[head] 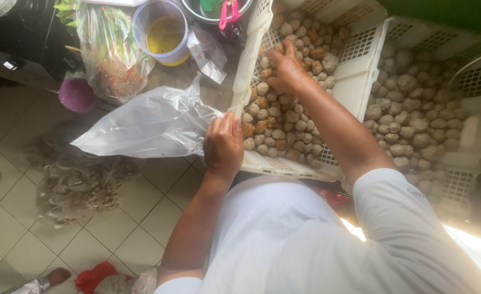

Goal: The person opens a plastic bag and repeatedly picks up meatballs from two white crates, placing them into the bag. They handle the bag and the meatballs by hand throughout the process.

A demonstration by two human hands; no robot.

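Clear thin plastic, soft and floppy: a big clear plastic bag [153, 122], lying open-ended to the left of a white crate [284, 166], with its mouth pulled right up to the crate's rim. Looks very light and slippery, likely easy to tear, so best held at the mouth edge, bunched up tight. Pinched exactly there by the left hand [224, 147], grip pressed together on the bag's edge, touching the crate's near-left corner. Inside the crate, lots of small round balls [284, 128], some tan, some grey, some brown and crusty. Probably light, a bit soft and springy, quick to roll away; seem best scooped up a loose handful at a time, not squeezed hard. Resting on top of the pile near the crate's far side, the right hand [286, 71], fingers curled down over a few balls; cannot tell if any are really caught inside the grip. Well apart from the bag's mouth, with most of the balls lying in between the two hands. Just beside on the right, a second crate [458, 188] with bigger grey balls. Farther back on the left, a tub of yellow liquid [165, 32], a bag of greens [109, 49] and a purple bowl [76, 93]. Below it all, a pale tiled floor [115, 228].
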